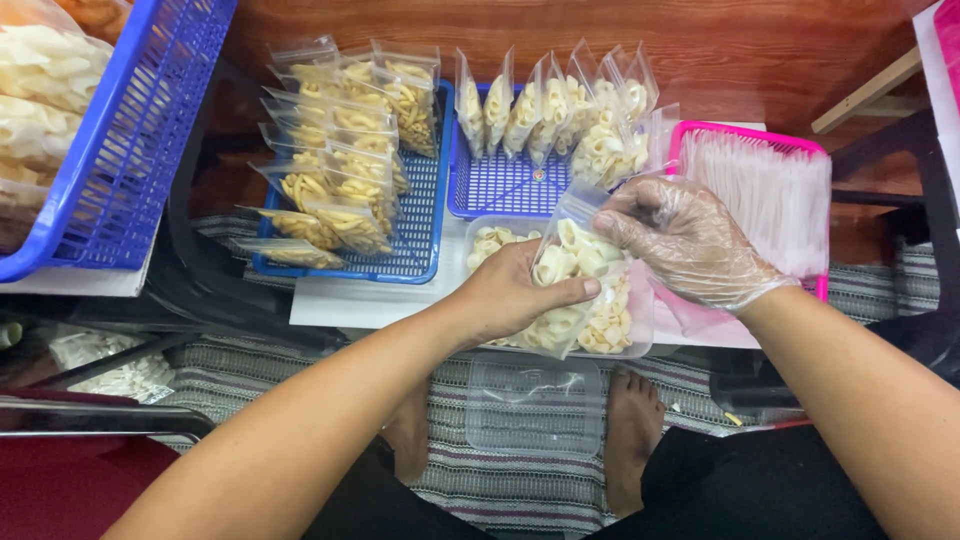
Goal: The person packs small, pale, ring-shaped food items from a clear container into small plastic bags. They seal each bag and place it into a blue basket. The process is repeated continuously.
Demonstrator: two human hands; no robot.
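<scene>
Pouch [575, 262] of pale ring crackers, clear plastic, held over the clear tub [640, 335]: bare left hand [510, 295] clasps its filled belly, gloved right hand [690, 240] pinches the open mouth; likely light, limp, slippery, contents brittle, best gripped near the rim

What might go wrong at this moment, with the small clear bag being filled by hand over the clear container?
1. The bare left hand pinches the small clear plastic bag of pale ring-shaped crackers only at its side; it may tip and spill.
2. The right hand in a loose clear glove works at the bag's mouth; the glove could snag.
3. Crackers missing the clear rectangular container could drop towards the bare feet.
</scene>
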